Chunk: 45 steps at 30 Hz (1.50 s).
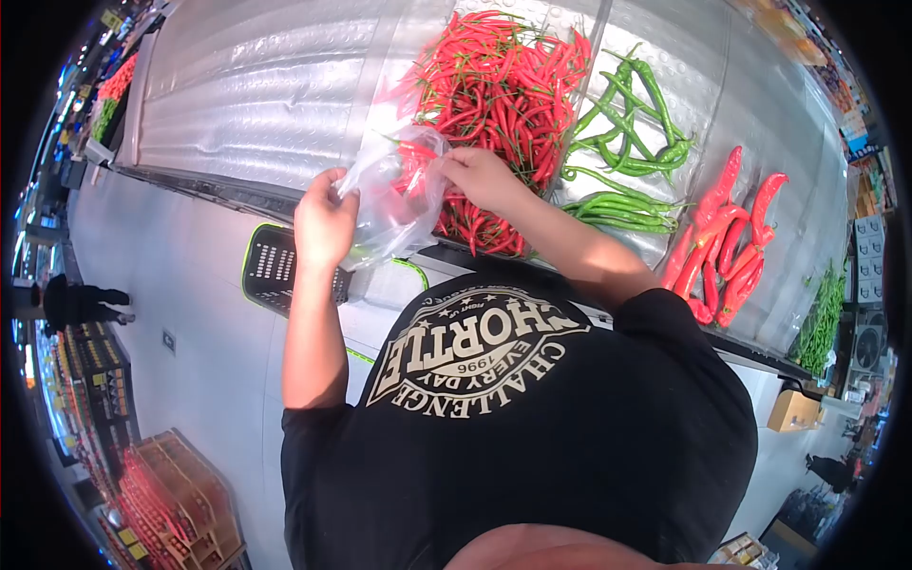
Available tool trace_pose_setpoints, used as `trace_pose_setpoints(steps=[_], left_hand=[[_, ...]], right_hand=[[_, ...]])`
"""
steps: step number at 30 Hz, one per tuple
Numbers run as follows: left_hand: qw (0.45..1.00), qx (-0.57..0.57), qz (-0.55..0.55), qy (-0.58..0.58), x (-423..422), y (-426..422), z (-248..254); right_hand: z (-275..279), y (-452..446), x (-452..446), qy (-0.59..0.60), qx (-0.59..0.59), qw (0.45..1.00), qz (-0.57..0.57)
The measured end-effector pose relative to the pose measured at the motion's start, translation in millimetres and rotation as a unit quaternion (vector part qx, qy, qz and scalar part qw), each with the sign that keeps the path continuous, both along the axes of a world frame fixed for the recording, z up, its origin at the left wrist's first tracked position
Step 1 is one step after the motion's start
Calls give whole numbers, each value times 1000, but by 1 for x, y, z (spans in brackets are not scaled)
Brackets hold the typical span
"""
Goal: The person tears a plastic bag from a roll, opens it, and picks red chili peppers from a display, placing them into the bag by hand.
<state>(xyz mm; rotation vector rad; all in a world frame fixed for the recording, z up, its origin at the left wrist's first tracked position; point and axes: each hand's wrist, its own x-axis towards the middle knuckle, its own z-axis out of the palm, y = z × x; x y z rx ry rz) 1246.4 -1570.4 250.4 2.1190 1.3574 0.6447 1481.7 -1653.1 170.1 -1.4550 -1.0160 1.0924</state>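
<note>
A clear plastic bag (389, 220) hangs between my two hands, with some red chillies showing through it. My left hand (326, 220) pinches the bag's left edge between thumb and fingers. At the bag's upper right, my right hand (483, 179) has its fingers pressed together beside a red chilli (416, 149) at the bag's mouth; the fingertips appear closed on the bag's edge. Just behind and beside this hand lies a large pile of thin red chillies (503, 90) on the display counter.
Green peppers (622, 211) and larger red peppers (727, 242) lie on the counter (256, 90) to the right. A black basket (271, 269) with a green rim stands below its front edge. A person in dark clothes (81, 302) is at the far left, above shelves (180, 494).
</note>
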Motion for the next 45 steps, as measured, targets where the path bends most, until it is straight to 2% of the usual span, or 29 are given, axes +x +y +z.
trace_pose_setpoints(steps=[3,4,5,7,9,10,11,13,14,15,17,18,19,21,23,24,26,27,29,31,34,36,37,38,39,41,43,44,45], left_hand=[[997,28,7,-66,4,22,-3],[989,87,11,-116,6,25,0],[975,146,13,-165,7,29,5],[963,167,11,-209,9,36,15],[934,234,11,-270,12,37,28],[940,194,10,-282,11,37,31],[939,196,11,-282,11,37,30],[953,257,-2,-159,13,34,35],[929,359,0,-95,15,26,35],[928,361,-1,-94,18,16,41],[897,420,-89,-100,25,1,49],[889,415,-157,-113,30,-5,50],[891,411,-156,-115,35,-11,47],[933,193,-303,-30,45,-18,45],[938,168,-303,12,57,-5,22],[938,121,-298,131,62,5,11],[902,-1,-269,336,72,16,10],[903,0,-268,336,73,19,4],[888,147,-245,360,71,27,-16],[896,115,-269,335,80,21,25],[869,176,-289,361,93,15,64],[858,300,-211,360,100,10,79],[857,302,-209,361,103,20,80],[895,157,-312,278,109,40,80],[897,6,-402,183,112,51,77],[909,-94,-347,211,118,54,54],[880,-83,-339,322,122,48,44],[880,-81,-338,323,125,61,16],[867,-129,-372,307,127,84,-26]], right_hand=[[7,10,5,-28,65,996,-47],[21,9,2,-2,125,991,-54],[36,6,-1,-1,126,991,-49],[64,-4,-4,-74,184,975,-101],[66,-4,1,-80,177,977,-91],[67,-5,1,-89,189,973,-98],[68,-6,1,-98,201,969,-106],[57,-5,1,-87,206,969,-105],[48,-5,4,-104,182,973,-99],[44,-6,5,-122,158,975,-94],[48,-9,4,-123,152,976,-93],[48,-11,4,-123,151,977,-91],[47,-13,5,-125,151,977,-89],[45,-12,7,-97,150,980,-84],[43,-14,10,-68,152,983,-80],[43,-15,12,-79,139,983,-88],[39,-16,18,-92,128,983,-97],[34,-16,22,-75,153,979,-111],[34,-19,28,-59,179,974,-124],[44,-26,31,-48,175,974,-135],[60,-32,36,-48,170,972,-155],[68,-35,43,-48,158,974,-155],[72,-36,44,-47,143,976,-156],[76,-36,42,-41,177,970,-159],[75,-35,44,-41,179,970,-159],[67,-31,48,-32,166,975,-146],[61,-30,51,-36,160,976,-144],[59,-29,53,-39,150,978,-143],[58,-28,55,-38,152,977,-143]])
